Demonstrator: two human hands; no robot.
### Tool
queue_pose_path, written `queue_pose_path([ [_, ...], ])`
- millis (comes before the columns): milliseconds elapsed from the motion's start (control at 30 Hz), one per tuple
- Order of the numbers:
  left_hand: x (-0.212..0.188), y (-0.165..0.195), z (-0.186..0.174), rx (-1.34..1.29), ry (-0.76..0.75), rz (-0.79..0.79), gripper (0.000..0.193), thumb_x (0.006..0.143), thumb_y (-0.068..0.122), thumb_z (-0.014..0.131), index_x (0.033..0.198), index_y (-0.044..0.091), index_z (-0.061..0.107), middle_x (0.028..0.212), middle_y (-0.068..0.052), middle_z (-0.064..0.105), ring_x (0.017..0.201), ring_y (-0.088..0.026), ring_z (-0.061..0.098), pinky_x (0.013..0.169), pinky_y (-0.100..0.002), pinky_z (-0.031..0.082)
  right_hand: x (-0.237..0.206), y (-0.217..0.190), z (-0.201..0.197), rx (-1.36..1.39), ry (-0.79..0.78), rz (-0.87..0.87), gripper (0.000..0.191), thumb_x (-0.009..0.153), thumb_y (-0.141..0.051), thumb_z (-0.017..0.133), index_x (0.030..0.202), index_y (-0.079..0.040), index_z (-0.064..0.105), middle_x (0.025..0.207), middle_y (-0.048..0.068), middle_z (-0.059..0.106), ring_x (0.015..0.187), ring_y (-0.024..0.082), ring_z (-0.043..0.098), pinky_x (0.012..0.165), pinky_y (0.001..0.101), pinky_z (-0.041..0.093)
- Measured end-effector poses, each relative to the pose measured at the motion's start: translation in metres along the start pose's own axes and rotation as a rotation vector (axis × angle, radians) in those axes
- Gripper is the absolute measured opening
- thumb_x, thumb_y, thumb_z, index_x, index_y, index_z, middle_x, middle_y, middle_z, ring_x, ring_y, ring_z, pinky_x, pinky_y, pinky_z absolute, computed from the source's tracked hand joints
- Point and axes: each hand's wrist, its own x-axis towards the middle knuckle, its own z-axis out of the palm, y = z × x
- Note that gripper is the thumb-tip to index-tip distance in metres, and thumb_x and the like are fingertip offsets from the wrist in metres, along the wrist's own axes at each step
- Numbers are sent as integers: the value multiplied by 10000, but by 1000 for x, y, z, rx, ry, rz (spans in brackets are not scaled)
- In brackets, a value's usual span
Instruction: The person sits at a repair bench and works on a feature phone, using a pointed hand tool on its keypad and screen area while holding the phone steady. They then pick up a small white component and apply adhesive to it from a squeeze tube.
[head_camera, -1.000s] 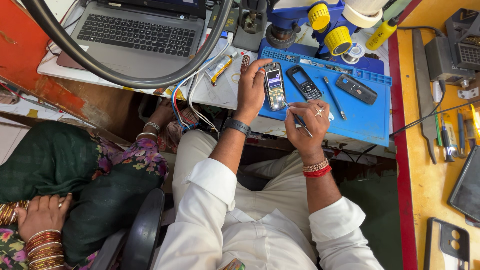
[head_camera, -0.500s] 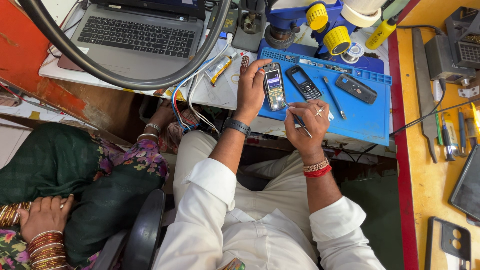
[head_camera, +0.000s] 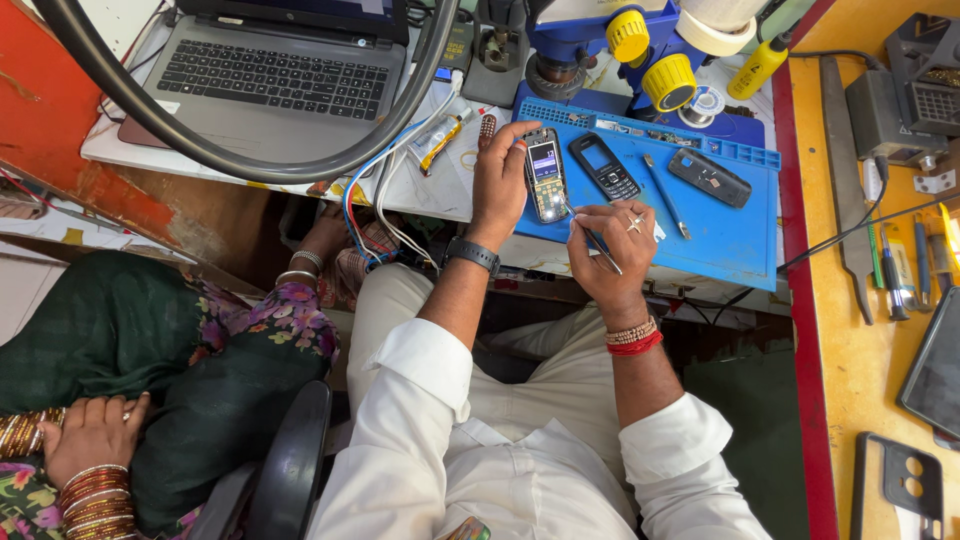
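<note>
My left hand (head_camera: 503, 180) grips a small bar-shaped phone (head_camera: 546, 174) with its front cover off, holding it on the blue work mat (head_camera: 720, 235). My right hand (head_camera: 615, 247) pinches a thin pointed tool (head_camera: 592, 240), with the tip touching the lower end of that phone. A second black keypad phone (head_camera: 604, 166) lies just to the right on the mat, with a blue pen-like tool (head_camera: 664, 194) and a dark phone cover (head_camera: 708, 177) beyond it.
A laptop (head_camera: 275, 80) sits at the back left behind a thick black ring-shaped cable (head_camera: 240, 160). A blue microscope stand with yellow knobs (head_camera: 640, 50) rises behind the mat. Tools and phone parts lie on the yellow bench (head_camera: 860, 330) at right. Another person (head_camera: 150, 370) sits at my left.
Both hands have stayed on the open phone; my right hand's tool tip has shifted only slightly at the phone's lower end.
</note>
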Motion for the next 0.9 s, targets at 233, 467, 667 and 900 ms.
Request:
queue_pose_path([
  [233,0,2,-1,-9,-4,-26,314,1053,47,441,1256,75,679,1020,-46,682,843,-81,652,774,-264,548,0,0,0,-4,-3,-7,183,879,24,777,924,-80,633,957,35,758,892,191,712,957,441,483],
  [467,0,1,2,-1,8,2,308,1052,43,448,1245,73,686,1029,-51,688,852,-90,659,791,-272,547,1,-1,-2,5,11,2,175,884,23,776,927,-79,640,967,37,760,902,193,717,958,439,488],
  [667,1,2,1,-2,1,-5,307,1053,43,449,1247,71,686,1004,-48,688,839,-86,646,781,-271,540,2,-2,-1,-13,5,-3,179,879,25,779,919,-82,641,957,31,759,902,189,716,964,442,488],
  [900,-1,5,1,-16,-4,-22,313,1056,48,439,1253,69,681,1013,-39,691,835,-79,648,768,-264,545,-1,-1,-1,8,2,-4,182,871,24,780,925,-87,646,962,32,757,892,190,708,968,449,488],
])
